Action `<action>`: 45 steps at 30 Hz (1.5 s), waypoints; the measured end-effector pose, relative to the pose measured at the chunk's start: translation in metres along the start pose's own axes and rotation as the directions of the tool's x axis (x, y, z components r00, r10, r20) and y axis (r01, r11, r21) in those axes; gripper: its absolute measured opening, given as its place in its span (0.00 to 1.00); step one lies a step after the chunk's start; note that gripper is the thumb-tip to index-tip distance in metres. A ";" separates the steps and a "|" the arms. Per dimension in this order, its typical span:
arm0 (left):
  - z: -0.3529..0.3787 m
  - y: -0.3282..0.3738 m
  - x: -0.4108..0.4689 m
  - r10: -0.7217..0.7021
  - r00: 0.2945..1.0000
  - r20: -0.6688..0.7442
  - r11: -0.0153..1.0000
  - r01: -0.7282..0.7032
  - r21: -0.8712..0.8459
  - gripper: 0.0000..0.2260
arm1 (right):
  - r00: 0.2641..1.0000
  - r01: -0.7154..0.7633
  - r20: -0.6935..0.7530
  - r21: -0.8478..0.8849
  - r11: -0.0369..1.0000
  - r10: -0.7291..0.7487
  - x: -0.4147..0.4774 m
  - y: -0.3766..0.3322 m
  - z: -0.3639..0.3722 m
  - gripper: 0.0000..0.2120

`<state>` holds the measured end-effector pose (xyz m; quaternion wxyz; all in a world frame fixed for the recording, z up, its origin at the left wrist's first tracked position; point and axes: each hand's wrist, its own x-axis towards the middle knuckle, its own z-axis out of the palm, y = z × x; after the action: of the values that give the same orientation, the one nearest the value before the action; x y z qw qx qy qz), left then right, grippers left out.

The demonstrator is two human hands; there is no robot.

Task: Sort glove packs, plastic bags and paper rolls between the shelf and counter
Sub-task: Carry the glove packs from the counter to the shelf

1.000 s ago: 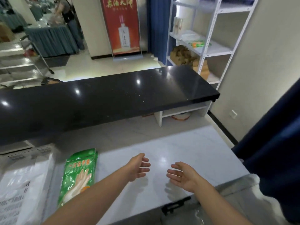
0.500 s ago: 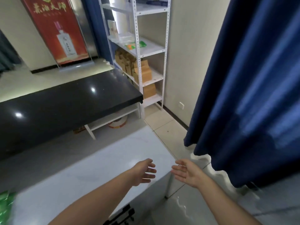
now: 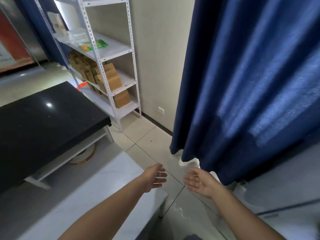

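Note:
My left hand and my right hand hang in front of me over the tiled floor, both with relaxed fingers and holding nothing. The white metal shelf stands at the upper left against the wall. A green glove pack lies on its middle board, beside clear plastic bags. Brown cardboard boxes fill the boards below. The white counter lies under my left forearm, its corner near my left hand.
A black glossy countertop stands at the left, with a white ledge beneath it. A long blue curtain hangs at the right, close to my right hand. Tiled floor runs between counter, shelf and curtain.
The view has swung right from the counter toward the shelf and curtain. The green glove pack on the white counter has left the view. Both hands stay empty.

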<state>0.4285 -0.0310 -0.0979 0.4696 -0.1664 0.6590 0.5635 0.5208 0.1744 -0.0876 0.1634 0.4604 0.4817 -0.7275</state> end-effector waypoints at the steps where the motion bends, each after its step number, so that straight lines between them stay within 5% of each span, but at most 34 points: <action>1: 0.003 0.004 0.006 -0.012 1.000 0.003 1.000 0.012 -0.005 0.17 | 1.000 -0.007 -0.008 0.005 1.000 0.007 0.006 -0.006 -0.002 0.12; 12: 0.026 0.065 0.106 -0.084 0.993 -0.082 0.978 0.066 -0.200 0.14 | 0.985 -0.130 0.093 -0.135 0.982 0.143 0.132 -0.116 -0.012 0.12; 24: 0.049 0.168 0.153 -0.116 0.953 -0.281 0.870 -0.039 -0.491 0.09 | 0.957 -0.106 0.208 -0.394 0.913 0.201 0.222 -0.270 0.006 0.12; 34: -0.016 0.232 0.194 -0.110 0.913 -0.392 0.818 -0.140 -0.557 0.12 | 0.925 -0.047 0.308 -0.489 0.871 0.224 0.268 -0.337 0.111 0.10; 45: -0.170 0.329 0.244 -0.072 0.878 -0.472 0.771 -0.251 -0.585 0.18 | 0.916 0.028 0.357 -0.516 0.856 0.185 0.317 -0.412 0.289 0.10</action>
<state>-0.0144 -0.0065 -0.1147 0.1846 -0.4123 0.5324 0.7159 -0.0734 0.1921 -0.0909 0.4031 0.2642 0.5943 -0.6438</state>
